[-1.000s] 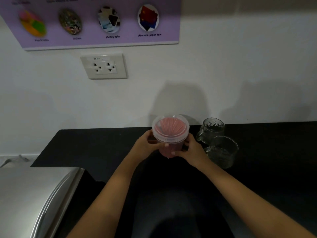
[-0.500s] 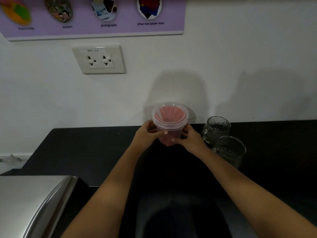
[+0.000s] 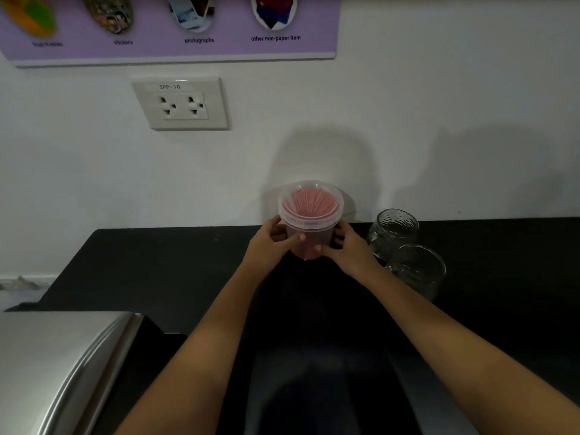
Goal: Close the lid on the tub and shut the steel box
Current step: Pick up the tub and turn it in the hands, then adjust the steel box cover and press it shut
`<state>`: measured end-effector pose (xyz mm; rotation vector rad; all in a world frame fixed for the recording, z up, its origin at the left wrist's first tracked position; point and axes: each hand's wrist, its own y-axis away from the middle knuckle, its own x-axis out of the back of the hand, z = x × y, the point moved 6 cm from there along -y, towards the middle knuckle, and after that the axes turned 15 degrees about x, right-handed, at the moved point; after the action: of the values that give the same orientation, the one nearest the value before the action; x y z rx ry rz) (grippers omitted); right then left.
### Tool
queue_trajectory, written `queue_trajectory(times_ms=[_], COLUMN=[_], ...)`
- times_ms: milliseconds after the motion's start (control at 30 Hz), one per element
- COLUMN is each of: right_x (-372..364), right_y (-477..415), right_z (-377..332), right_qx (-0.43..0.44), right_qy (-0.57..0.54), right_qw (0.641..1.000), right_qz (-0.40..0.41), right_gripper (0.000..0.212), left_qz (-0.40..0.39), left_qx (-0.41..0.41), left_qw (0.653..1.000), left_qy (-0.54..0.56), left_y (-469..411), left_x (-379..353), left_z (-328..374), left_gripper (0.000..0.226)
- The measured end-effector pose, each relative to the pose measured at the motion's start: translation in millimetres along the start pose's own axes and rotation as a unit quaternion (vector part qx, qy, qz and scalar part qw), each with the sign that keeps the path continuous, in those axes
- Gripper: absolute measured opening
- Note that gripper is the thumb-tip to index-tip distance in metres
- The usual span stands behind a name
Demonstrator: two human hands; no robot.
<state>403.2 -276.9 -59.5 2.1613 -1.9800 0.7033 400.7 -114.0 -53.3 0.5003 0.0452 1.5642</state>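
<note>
Nearest, steel box: at 8 o'clock on the bench, its curved lid apparently untouched.
Left hand: curled round the tub's left side, steadying it.
Right hand: wrapped round the right side, likewise.
Tub: 12 o'clock, upright; clear lid on top, seemingly seated.
Glass mugs: 2 o'clock, just beside.

Dim indoor light. The white wall carries soft grey shadows behind the clear plastic tub; the black table swallows detail. Poster text at upper left is blurred, and straight edges bow near the corners.
</note>
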Motion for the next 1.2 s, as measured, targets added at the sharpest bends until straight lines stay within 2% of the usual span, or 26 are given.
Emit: queue_trajectory(times_ms=[133,267,433,567,800,1033,1200], right_x=[4.7,11.9,26.4,33.9,39.6,24.3,-2.5], right_y=[20.3,53.5,97.4,131.8,179.8,228.6,252.7], right_z=[-14.4,-28.9,-55.0,-76.6,-101.1,-103.6,-113.0], right_qx=[0.011,-0.012,-0.037,-0.015,0.005,-0.041,-0.072], right_qy=[0.026,0.026,0.039,0.071,0.093,0.111,0.112], right_qw=[1.0,1.0,0.999,0.997,0.995,0.993,0.991], right_qz=[0.004,-0.004,0.001,-0.014,-0.021,-0.028,0.0], right_gripper=[0.067,0.072,0.062,0.056,0.052,0.046,0.044], left_qz=[0.031,0.024,0.029,0.019,-0.011,-0.062,-0.103], left_qx=[0.032,0.032,0.029,-0.009,-0.028,-0.023,-0.033], left_qw=[0.999,0.999,0.999,0.999,0.999,0.997,0.993], left_qy=[0.032,0.033,0.0,-0.025,-0.023,-0.047,-0.056], left_y=[29.8,70.9,122.6,160.5,210.4,248.9,273.3], left_x=[3.2,2.8,5.7,11.4,15.9,28.4,54.0], left_z=[-3.9,-5.2,-3.8,-4.4,-19.8,-63.2,-94.9], left_gripper=[0.069,0.062,0.054,0.052,0.04,0.031,0.022])
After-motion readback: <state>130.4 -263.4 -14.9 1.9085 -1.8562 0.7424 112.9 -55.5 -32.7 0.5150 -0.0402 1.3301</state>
